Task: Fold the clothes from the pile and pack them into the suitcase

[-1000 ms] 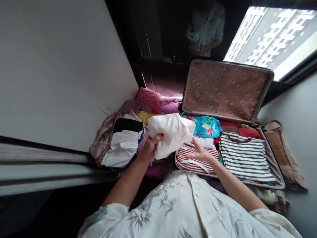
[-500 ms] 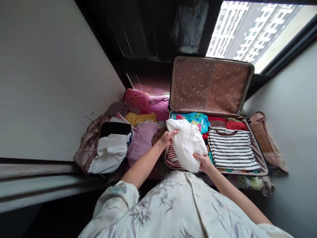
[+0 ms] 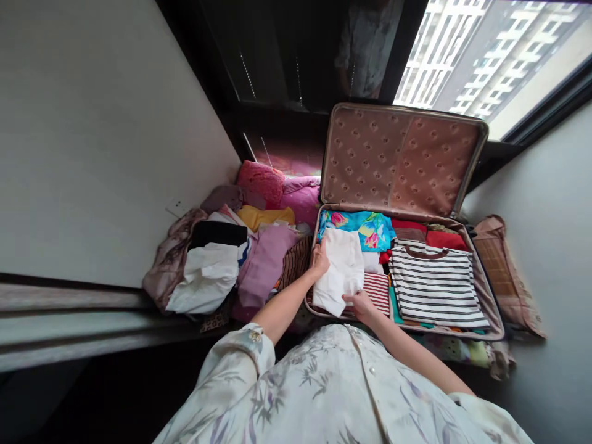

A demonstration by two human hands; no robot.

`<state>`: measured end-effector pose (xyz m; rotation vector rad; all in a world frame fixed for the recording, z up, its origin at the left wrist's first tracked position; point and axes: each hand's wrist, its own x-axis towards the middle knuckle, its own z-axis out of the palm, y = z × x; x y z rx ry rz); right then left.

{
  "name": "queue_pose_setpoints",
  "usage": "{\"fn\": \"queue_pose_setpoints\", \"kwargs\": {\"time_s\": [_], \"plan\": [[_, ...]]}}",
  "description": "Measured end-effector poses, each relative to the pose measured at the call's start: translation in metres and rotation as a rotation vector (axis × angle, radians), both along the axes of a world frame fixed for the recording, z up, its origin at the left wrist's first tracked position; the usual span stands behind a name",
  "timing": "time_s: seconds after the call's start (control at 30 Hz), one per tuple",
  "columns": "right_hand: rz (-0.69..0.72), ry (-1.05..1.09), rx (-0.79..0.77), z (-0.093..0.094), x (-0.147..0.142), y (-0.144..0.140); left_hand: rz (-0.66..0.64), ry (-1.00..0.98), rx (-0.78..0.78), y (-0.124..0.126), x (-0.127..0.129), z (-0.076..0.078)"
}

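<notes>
A folded white garment lies over the left part of the open suitcase. My left hand is closed on its left edge, and my right hand pinches its lower right corner. Just behind it is a folded blue floral garment. A red-and-white striped garment shows beside and partly under the white one. To the right, a black-and-white striped shirt rests flat on other clothes, with red folded clothes behind it.
Left of the suitcase is a heap of clothes with a lilac garment, a white cloth and a yellow one. The suitcase lid stands upright by the window. A brown bag lies against the right wall.
The white garment has come down and left into the suitcase, now folded smaller and flatter. My right hand has moved left with it. More of the blue floral garment shows.
</notes>
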<state>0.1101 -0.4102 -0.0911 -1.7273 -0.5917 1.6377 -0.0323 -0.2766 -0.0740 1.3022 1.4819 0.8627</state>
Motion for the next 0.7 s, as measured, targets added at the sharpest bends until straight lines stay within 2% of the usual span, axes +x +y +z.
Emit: {"fn": "queue_pose_setpoints", "kwargs": {"time_s": [0.13,0.2,0.27,0.33,0.4,0.5,0.6,0.67,0.7], "plan": [[0.195,-0.149,-0.015,0.011,0.018,-0.009,-0.315,0.502,0.259,-0.026,0.001,-0.007],[0.317,-0.409,0.074,0.019,0.032,-0.012,-0.472,0.669,0.318,-0.044,0.002,-0.017],[0.486,-0.796,0.282,0.024,0.041,-0.012,-0.559,0.744,0.29,-0.059,0.002,-0.028],[0.689,-1.101,0.537,0.021,0.041,-0.009,-0.589,0.751,0.227,-0.069,0.001,-0.038],[0.874,-1.195,0.659,0.008,0.031,-0.005,-0.598,0.726,0.197,-0.072,-0.002,-0.043],[1.056,-1.213,0.563,-0.019,0.012,-0.002,-0.645,0.68,0.189,-0.066,-0.009,-0.039],[1.138,-1.211,0.448,-0.04,0.007,-0.002,-0.693,0.516,0.24,-0.062,-0.032,-0.023],[1.181,-1.207,0.442,-0.044,0.013,-0.003,-0.595,0.322,0.319,-0.065,-0.061,-0.008],[1.192,-1.205,0.444,-0.045,0.017,-0.004,-0.459,0.223,0.329,-0.067,-0.08,-0.001]]}}
